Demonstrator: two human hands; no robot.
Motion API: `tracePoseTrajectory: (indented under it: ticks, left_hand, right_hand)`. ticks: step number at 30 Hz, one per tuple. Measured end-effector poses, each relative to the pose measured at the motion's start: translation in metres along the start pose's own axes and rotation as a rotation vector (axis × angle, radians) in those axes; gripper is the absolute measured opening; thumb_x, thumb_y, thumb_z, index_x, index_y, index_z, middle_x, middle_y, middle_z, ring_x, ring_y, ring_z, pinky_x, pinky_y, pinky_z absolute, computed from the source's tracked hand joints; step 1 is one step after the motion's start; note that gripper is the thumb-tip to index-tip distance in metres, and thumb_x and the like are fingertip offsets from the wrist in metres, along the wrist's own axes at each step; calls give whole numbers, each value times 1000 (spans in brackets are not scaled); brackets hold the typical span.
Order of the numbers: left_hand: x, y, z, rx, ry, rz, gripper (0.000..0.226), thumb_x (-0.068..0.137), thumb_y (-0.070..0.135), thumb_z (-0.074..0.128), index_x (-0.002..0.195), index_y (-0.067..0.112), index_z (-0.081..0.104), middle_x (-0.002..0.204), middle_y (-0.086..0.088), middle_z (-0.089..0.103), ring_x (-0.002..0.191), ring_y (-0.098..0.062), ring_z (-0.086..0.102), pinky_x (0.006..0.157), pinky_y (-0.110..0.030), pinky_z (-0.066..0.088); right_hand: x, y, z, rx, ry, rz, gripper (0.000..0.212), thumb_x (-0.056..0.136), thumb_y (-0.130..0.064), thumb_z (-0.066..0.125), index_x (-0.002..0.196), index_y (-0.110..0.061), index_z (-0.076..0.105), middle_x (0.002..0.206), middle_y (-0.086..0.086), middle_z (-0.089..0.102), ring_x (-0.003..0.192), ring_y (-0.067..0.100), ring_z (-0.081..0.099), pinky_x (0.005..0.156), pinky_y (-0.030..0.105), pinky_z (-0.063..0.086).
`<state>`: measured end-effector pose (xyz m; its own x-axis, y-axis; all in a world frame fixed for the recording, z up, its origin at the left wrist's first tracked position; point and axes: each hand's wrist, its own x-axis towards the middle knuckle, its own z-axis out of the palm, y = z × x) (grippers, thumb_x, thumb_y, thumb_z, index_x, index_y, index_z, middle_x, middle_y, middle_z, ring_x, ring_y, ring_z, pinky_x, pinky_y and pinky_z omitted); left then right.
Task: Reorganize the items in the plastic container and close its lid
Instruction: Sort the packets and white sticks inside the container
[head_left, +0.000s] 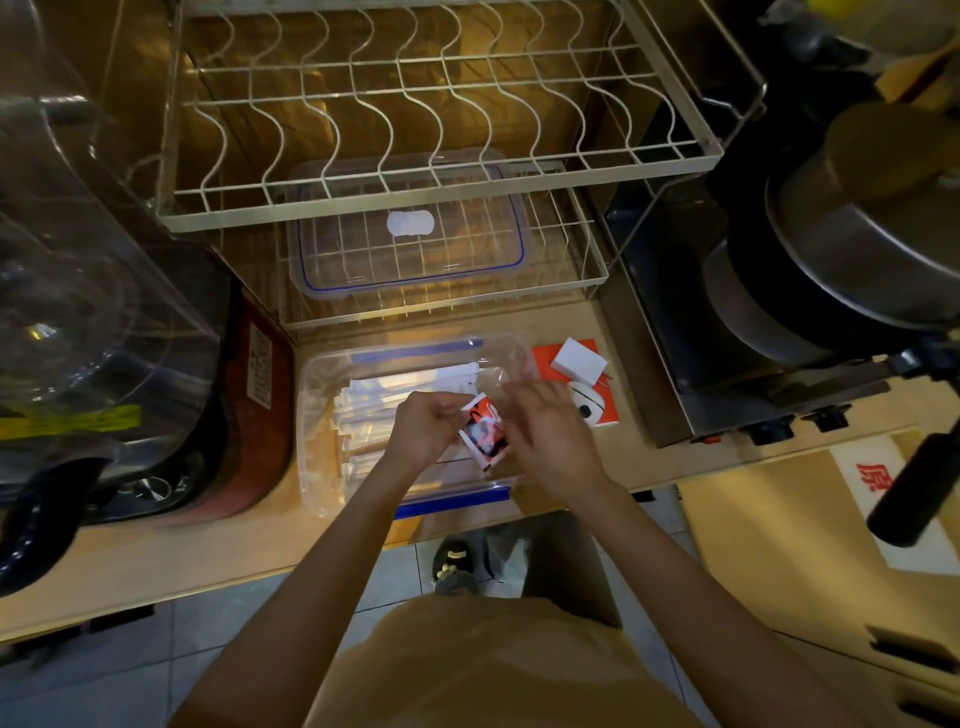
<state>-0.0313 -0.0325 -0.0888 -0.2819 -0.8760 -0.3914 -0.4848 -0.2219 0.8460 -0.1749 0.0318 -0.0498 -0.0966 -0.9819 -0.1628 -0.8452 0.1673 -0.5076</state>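
Hands over the clear plastic container (332, 415) on the pale wooden counter (208, 551): left hand (423, 434) pinches a small red-white packet (483, 434); right hand (545, 441) blurred, grip can't tell. Risk: packet slips, lands outside the container or skews the white wrapped sticks (395, 400). Behind, blue-sealed clear lid (410, 228) lies in the wire dish rack (415, 104); reaching for it may snag. Steel pots (857, 234) far right.

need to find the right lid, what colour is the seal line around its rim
Blue, on the clear lid in the head view.
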Motion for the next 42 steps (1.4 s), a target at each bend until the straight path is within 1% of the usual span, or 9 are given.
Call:
tracePoseTrajectory:
  ticks: [2,4,12,17,21,24,30,37,42]
  left_hand:
    - [5,2,5,90,-44,27,23,82,-7,59,103,-7,67,105,-23,69,76,-12,68,55,-10,46]
    - [11,6,12,165,-84,39,24,81,-7,61,104,-5,68,106,-22,70,91,-27,68,58,-10,45]
    - [19,11,34,317,-131,6,26,84,1,60,109,2,68,115,-15,69,108,-25,63,93,-26,44]
    - [19,11,36,356,-59,-45,23,82,4,63,104,1,69,110,-16,71,105,-25,64,87,-22,42]
    - [14,9,35,453,-154,3,24,82,8,65,105,7,70,108,-11,72,97,-19,66,78,-17,42]
    - [8,11,35,533,-187,88,19,80,7,65,97,7,72,97,-11,72,83,-12,59,67,-9,30]
    - [4,5,39,720,-110,132,13,80,14,60,87,16,71,96,-8,69,87,-27,63,75,-33,51]
    - [4,10,43,606,-126,42,15,86,8,57,93,5,70,100,-14,70,88,-23,65,71,-22,42]
    - [6,6,29,636,-179,116,26,86,7,55,106,14,69,110,-8,72,101,-23,64,86,-28,48]
  right_hand:
    - [-2,9,-5,49,65,119,29,95,-23,48,122,-16,54,123,7,60,114,23,55,91,35,48]
    - [-5,17,-6,102,40,228,28,96,-32,45,118,-16,54,113,7,63,102,23,62,80,34,51]
    - [-16,21,5,172,12,274,28,98,-30,44,122,-16,45,110,10,64,93,25,67,80,42,57]
    - [-17,23,9,203,21,275,21,98,-27,43,116,-16,46,101,8,66,84,21,67,73,40,59]
    - [-17,21,9,206,31,277,24,98,-27,43,118,-15,46,98,9,66,82,20,67,71,37,58]
    - [-17,20,10,201,32,285,24,98,-28,44,118,-17,46,101,7,66,84,20,68,74,38,59]
    - [-17,20,12,172,36,291,22,97,-27,46,117,-17,46,103,6,65,85,19,68,75,37,59]
    - [-18,19,14,165,58,294,24,99,-29,42,117,-15,46,100,9,67,82,21,69,72,36,59]
    - [-18,18,13,150,52,295,25,98,-29,44,119,-16,46,102,8,67,84,20,69,73,33,59]
